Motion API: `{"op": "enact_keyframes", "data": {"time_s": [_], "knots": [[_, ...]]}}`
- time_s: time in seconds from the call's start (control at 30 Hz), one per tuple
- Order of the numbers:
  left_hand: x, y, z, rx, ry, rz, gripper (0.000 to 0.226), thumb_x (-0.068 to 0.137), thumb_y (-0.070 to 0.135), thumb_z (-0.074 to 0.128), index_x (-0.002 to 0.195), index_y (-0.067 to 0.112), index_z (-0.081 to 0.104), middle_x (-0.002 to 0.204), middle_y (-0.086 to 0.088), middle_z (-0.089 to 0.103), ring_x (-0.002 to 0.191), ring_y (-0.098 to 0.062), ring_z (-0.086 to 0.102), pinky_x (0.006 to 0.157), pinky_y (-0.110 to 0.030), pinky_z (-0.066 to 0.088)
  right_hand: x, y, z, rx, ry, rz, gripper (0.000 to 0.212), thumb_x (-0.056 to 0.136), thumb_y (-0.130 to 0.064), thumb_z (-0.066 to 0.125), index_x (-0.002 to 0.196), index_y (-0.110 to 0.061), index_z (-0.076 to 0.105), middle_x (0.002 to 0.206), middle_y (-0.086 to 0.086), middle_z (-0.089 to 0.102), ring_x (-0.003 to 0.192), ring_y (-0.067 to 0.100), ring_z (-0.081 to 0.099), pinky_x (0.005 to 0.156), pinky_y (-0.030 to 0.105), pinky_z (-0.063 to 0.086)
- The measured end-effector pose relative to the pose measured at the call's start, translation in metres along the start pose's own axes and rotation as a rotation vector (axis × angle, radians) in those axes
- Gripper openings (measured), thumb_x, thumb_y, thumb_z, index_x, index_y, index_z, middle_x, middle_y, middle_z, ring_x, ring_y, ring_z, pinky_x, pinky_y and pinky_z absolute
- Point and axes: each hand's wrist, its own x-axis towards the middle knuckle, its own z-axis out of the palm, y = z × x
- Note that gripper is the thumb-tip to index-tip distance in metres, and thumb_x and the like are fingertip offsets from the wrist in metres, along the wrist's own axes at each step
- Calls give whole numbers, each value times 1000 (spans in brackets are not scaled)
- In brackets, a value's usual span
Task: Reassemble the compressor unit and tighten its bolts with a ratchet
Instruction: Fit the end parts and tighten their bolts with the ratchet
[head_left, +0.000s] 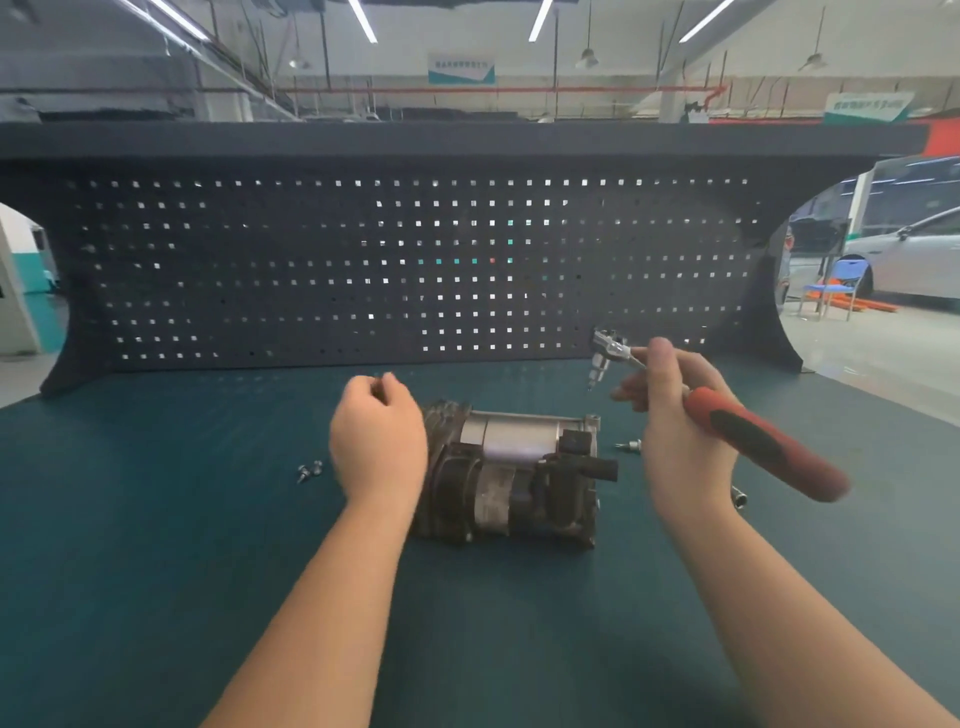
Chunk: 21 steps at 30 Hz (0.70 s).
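Right hand (680, 415) grips ratchet (727, 415), head up-left.

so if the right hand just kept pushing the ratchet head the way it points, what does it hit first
Probably the pegboard. The right hand aims the ratchet up and away, its head above the compressor, though depth is hard to judge.

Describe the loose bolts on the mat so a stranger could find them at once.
On the green mat, find the compressor unit in the middle. Left of it, beyond the left hand, lie two small bolts side by side. Unlike the sockets on the unit's right, they're paired.
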Motion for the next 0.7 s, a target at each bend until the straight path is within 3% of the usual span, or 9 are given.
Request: {"op": "enact_keyframes", "data": {"time_s": [0.1,0.2,0.27,0.37,0.47,0.53,0.6,0.67,0.7], "knots": [[45,-38,-24,625,-337,-251,16,91,15,57,87,0,60,106,-21,67,99,-38,64,74,-36,46,1,23,-1,-62,-69,127,26,95,-48,54,83,-28,64,71,-14,72,71,1,68,74,22,50],[45,-54,-22,944,-699,-276,44,91,36,66,120,3,61,131,-15,61,117,-29,61,89,-32,50,2,37,-3,-48,-115,225,22,97,-43,53,86,-27,63,79,-14,73,78,4,71,85,33,52],[43,-58,-14,1041,-749,-274,55,94,41,61,135,5,52,145,-12,50,124,-25,57,95,-29,48,2,40,-4,-16,-116,248,21,99,-39,52,89,-24,62,84,-12,74,82,6,72,87,34,53],[45,-63,-8,1071,-708,-277,44,97,24,54,135,2,52,144,-13,51,121,-24,59,85,-27,50,2,43,-7,-3,-130,256,19,100,-35,51,91,-23,62,88,-9,75,88,9,72,89,33,53],[41,-65,-11,964,-666,-277,39,93,6,47,130,1,58,139,-15,55,121,-27,60,87,-30,52,1,44,-7,9,-138,279,19,102,-33,48,93,-21,61,92,-5,75,92,9,71,93,35,53],[40,-60,-13,765,-586,-338,26,88,0,51,108,-3,69,119,-17,67,106,-30,68,79,-33,55,1,43,-6,28,-134,293,20,103,-32,47,95,-20,61,95,-2,75,93,10,71,95,36,52],[41,-49,-18,426,-457,-350,8,84,-4,58,82,-4,65,93,-21,71,82,-34,73,79,-42,60,1,41,-5,36,-131,295,20,103,-32,47,95,-21,61,95,-2,75,93,10,71,95,36,52],[40,-28,-22,96,-381,-190,12,83,-5,61,75,3,65,76,-17,72,71,-31,73,80,-48,60,1,41,-5,40,-125,293,20,103,-32,47,94,-22,62,95,-3,74,92,9,71,95,36,52],[34,-13,-23,-24,-390,-75,15,83,-3,63,75,9,67,71,-12,73,69,-27,73,78,-44,60,0,41,-4,44,-120,294,20,103,-32,47,94,-22,62,95,-2,74,92,10,71,94,36,52]]}}
